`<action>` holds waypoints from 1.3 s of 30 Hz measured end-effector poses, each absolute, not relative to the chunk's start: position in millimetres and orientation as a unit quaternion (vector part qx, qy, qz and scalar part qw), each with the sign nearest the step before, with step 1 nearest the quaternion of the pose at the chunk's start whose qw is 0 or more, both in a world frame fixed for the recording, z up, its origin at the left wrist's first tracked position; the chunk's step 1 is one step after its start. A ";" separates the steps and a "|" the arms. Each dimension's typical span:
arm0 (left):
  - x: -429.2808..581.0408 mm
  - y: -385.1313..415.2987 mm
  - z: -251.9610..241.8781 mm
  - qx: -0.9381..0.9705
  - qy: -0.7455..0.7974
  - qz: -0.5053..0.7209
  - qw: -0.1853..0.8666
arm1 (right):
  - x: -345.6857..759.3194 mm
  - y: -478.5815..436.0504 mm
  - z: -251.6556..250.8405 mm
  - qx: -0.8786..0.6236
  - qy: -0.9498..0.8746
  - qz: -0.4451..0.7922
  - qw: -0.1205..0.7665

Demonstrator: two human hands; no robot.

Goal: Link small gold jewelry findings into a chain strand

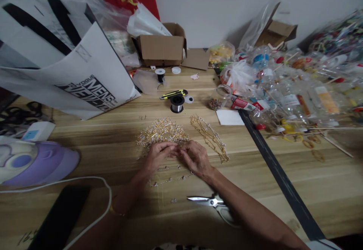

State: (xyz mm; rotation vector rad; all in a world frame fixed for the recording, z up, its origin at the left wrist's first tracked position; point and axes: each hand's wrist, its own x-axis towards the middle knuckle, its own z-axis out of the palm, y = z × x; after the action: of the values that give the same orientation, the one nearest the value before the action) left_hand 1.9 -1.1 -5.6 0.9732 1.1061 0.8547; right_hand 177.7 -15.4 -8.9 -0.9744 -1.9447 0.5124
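Note:
My left hand (161, 153) and my right hand (197, 158) meet at the fingertips, both pinched closed. What lies between the fingers is too small to make out. Just beyond them is a pile of gold and silver jewelry pieces (161, 129). Between my wrists a thin silver chain with beads (170, 179) rests on the wooden table (244, 189). Several finished-looking gold and silver chains (210, 138) lie side by side right of the pile. Scissors (211, 201) sit partly under my right forearm. A few tiny silver bits (173, 201) lie left of the blades.
A wire spool (177, 104) and a yellow-black utility knife (173, 94) lie behind the pile. Plastic bottles (289, 91) crowd the right side. At left are a large white bag (85, 79), a purple-white object (42, 163), a white cable (109, 193) and a dark phone-like slab (61, 216).

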 end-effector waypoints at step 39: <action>2.0 -0.9 -3.9 0.443 0.457 0.386 0.667 | 177.0 -15.2 -7.8 -0.391 -0.782 0.198 0.442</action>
State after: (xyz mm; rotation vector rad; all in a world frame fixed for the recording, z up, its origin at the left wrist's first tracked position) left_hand 2.0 -0.9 -3.9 1.0006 1.0319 0.8715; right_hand 177.0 -15.2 -7.8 -0.9712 -1.9408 0.4901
